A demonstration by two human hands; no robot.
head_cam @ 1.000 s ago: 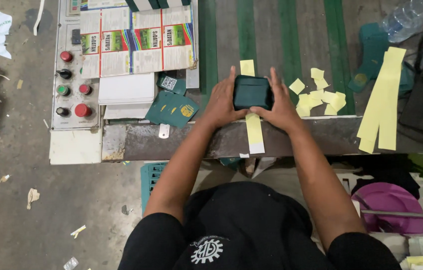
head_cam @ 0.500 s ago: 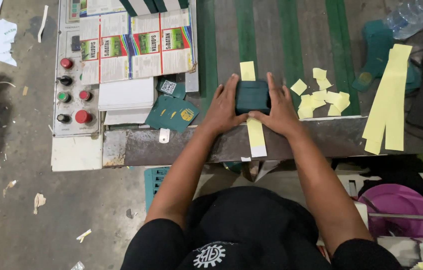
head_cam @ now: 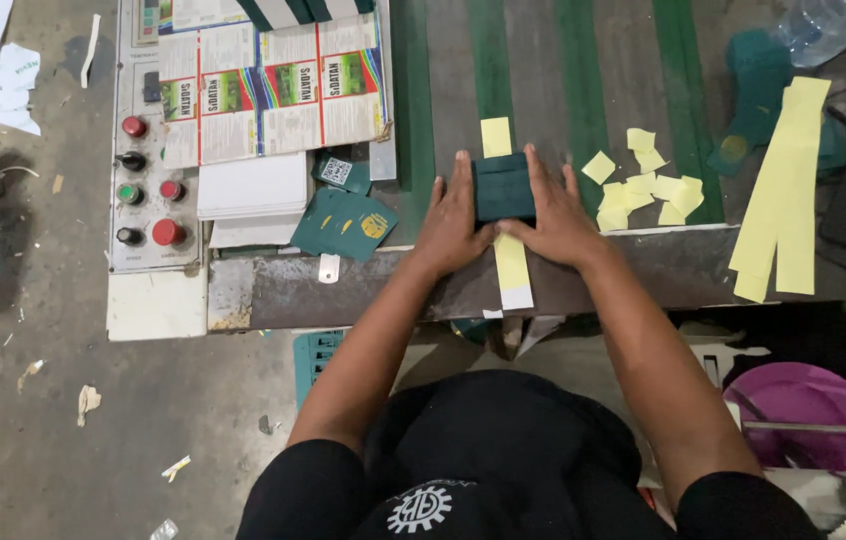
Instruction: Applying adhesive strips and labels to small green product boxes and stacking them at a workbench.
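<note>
Your left hand [head_cam: 453,225] and right hand [head_cam: 553,215] grip the dark green stack [head_cam: 503,187] between them at centre frame, lying across the yellow strip [head_cam: 510,262] that runs toward you.

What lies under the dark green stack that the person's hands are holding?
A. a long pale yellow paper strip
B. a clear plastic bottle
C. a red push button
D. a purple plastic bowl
A: the long pale yellow paper strip shows above and below the dark green stack, held between left hand and right hand.

Wearing a black short-sleeved shirt [head_cam: 503,450], showing a white gear-shaped emblem [head_cam: 420,508] on the chest; forearms bare.
</note>
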